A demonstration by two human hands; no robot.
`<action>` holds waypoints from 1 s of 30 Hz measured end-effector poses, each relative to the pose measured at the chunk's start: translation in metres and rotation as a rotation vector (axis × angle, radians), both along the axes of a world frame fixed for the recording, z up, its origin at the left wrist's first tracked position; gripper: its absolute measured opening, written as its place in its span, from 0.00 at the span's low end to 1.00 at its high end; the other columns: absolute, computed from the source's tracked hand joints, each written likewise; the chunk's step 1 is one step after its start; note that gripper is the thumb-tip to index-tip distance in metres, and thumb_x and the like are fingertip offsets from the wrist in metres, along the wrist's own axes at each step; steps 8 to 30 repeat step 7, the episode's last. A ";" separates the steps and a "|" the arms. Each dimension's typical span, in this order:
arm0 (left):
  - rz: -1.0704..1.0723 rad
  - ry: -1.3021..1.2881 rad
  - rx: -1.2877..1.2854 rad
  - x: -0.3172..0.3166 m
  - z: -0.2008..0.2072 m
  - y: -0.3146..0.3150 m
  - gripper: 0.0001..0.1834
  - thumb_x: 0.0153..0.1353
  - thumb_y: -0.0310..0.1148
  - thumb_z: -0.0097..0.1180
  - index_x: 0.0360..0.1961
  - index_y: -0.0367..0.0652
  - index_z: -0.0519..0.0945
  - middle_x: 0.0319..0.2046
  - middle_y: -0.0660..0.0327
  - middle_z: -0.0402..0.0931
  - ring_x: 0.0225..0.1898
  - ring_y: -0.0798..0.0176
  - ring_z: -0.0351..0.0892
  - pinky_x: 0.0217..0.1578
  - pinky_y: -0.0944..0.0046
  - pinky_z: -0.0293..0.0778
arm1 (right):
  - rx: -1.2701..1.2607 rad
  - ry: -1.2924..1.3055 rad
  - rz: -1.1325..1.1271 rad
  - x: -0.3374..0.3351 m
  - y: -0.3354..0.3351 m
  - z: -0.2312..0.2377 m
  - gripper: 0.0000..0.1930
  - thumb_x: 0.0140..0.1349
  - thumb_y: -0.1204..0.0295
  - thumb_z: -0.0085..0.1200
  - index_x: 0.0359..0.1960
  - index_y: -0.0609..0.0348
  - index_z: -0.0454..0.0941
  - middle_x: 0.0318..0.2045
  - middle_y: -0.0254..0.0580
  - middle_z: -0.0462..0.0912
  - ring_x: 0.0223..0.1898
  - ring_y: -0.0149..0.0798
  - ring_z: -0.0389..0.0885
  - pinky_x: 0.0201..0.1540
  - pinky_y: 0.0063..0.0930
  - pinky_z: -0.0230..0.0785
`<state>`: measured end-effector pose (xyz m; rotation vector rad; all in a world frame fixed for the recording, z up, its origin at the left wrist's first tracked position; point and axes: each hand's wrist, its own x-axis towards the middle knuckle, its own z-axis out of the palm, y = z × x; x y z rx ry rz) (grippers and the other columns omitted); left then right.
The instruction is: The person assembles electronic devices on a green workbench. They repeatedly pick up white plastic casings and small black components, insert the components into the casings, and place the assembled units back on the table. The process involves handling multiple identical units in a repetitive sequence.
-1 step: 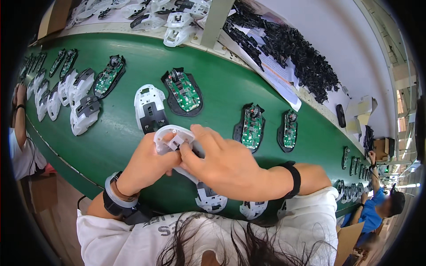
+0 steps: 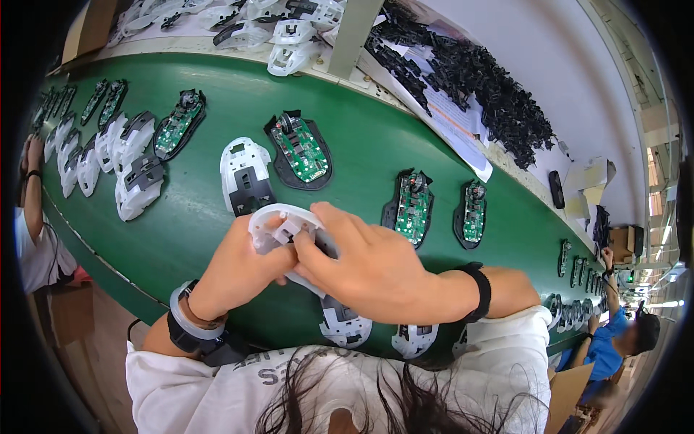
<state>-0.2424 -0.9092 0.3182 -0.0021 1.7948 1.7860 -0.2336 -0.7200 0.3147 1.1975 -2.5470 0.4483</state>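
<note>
Over the near side of the green bench, both hands are on a white plastic computer mouse shell (image 2: 269,218), its hollow inside facing up. My left hand (image 2: 242,266) grips its left side, fingers wrapped round the edge. My right hand (image 2: 365,271) holds the other side, with its thumb pressed inside the hollow near a small white block. Whether the right thumb pushes a small part there is hidden. Just beyond lies a white-and-black mouse shell (image 2: 247,177). Beside that rests a black mouse base (image 2: 302,152) with a green circuit board.
More bases with boards (image 2: 413,210) lie to the right, others at far left. White shells (image 2: 139,184) cluster at left; a few shells (image 2: 344,324) sit near my body. Small black parts (image 2: 499,94) are heaped on the back shelf. Co-workers (image 2: 614,343) work at both sides.
The shell and my hands have shifted very slightly; the grip looks the same.
</note>
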 end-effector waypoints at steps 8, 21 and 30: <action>-0.055 -0.011 0.059 0.001 0.001 -0.006 0.18 0.55 0.21 0.48 0.48 0.36 0.76 0.38 0.63 0.78 0.36 0.74 0.75 0.38 0.72 0.73 | 0.035 0.109 -0.005 0.001 -0.001 0.002 0.15 0.51 0.65 0.64 0.39 0.57 0.79 0.46 0.62 0.77 0.29 0.43 0.84 0.25 0.19 0.75; -0.055 -0.011 0.059 0.001 0.001 -0.006 0.18 0.55 0.21 0.48 0.48 0.36 0.76 0.38 0.63 0.78 0.36 0.74 0.75 0.38 0.72 0.73 | 0.035 0.109 -0.005 0.001 -0.001 0.002 0.15 0.51 0.65 0.64 0.39 0.57 0.79 0.46 0.62 0.77 0.29 0.43 0.84 0.25 0.19 0.75; -0.055 -0.011 0.059 0.001 0.001 -0.006 0.18 0.55 0.21 0.48 0.48 0.36 0.76 0.38 0.63 0.78 0.36 0.74 0.75 0.38 0.72 0.73 | 0.035 0.109 -0.005 0.001 -0.001 0.002 0.15 0.51 0.65 0.64 0.39 0.57 0.79 0.46 0.62 0.77 0.29 0.43 0.84 0.25 0.19 0.75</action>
